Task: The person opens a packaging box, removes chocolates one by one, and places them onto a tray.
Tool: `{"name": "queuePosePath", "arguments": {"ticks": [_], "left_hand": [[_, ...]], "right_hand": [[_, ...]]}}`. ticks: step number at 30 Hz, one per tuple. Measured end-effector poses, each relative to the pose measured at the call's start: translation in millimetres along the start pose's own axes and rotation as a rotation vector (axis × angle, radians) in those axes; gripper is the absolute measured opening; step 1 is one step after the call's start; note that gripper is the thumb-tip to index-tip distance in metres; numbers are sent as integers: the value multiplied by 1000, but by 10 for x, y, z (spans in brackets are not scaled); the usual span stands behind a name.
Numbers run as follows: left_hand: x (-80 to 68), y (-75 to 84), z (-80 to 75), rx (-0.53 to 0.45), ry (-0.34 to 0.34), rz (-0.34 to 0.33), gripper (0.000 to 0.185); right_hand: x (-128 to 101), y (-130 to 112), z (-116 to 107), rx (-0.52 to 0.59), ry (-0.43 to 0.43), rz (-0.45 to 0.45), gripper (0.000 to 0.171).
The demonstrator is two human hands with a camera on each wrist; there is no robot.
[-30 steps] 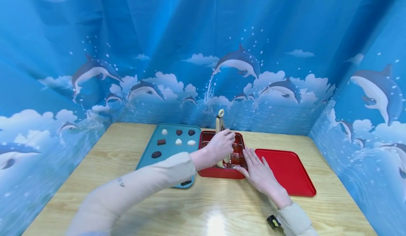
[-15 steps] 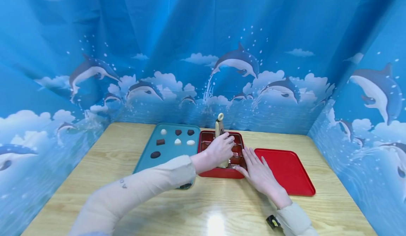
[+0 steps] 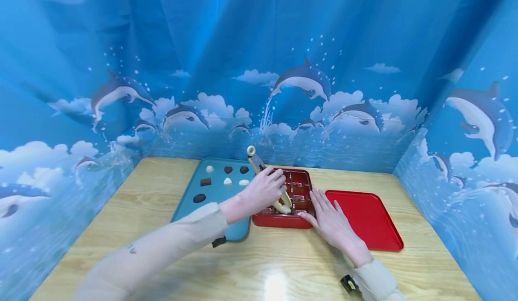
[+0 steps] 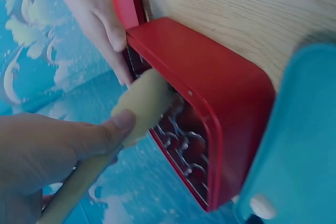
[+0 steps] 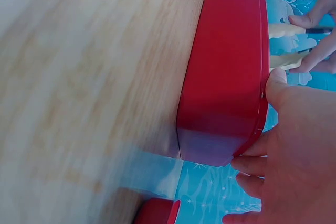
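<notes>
Two hands: left hand (image 3: 263,189) gripped cream tongs (image 3: 283,206) inside red box (image 3: 279,220); right hand (image 3: 329,220) lay flat-fingered beside box.
Risk: tongs tilted — chocolate might slip.

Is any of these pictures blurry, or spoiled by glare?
Head view: sharp, though a bright ceiling-light glare sits on the wooden table near its front edge, and the left sleeve is slightly smeared. Left wrist view: the left hand and the tongs are soft, the red box clearer. Right wrist view: the table's wood grain is streaked with blur; the box's side is sharper.
</notes>
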State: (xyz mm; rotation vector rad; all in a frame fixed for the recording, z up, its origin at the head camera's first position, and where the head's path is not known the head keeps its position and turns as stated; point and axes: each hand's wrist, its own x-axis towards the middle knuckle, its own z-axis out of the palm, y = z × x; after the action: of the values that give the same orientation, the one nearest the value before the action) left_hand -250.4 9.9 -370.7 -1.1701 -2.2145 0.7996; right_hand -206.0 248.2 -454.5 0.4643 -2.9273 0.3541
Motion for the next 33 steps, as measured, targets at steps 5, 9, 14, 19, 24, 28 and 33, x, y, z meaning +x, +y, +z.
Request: {"name": "queuePosePath", "arguments": {"ticks": [5,9,14,19,24,28,33], "left_hand": [[-177,-77,86,-94,57,-73,24],[-304,-106,148,-180,103,-123,35],[-454,-134,207,-265,154,-179,49],[-583,-193,274,-330,198,-249,49],[-751,-294,341,-343,240,-323,51],[-916,-390,377,-348,246,-381,53],[-1127,-489,421,-376,208,-452,54]], "right_hand": [[2,8,4,-2,-9,15,81],[0,19,5,-3,-18,15,81],[-5,20,10,3,-17,15,81],[2,12,16,3,-16,12,82],[6,4,15,2,-20,14,82],[4,-2,10,1,-17,10,82],[-6,-3,4,-2,-16,10,82]]}}
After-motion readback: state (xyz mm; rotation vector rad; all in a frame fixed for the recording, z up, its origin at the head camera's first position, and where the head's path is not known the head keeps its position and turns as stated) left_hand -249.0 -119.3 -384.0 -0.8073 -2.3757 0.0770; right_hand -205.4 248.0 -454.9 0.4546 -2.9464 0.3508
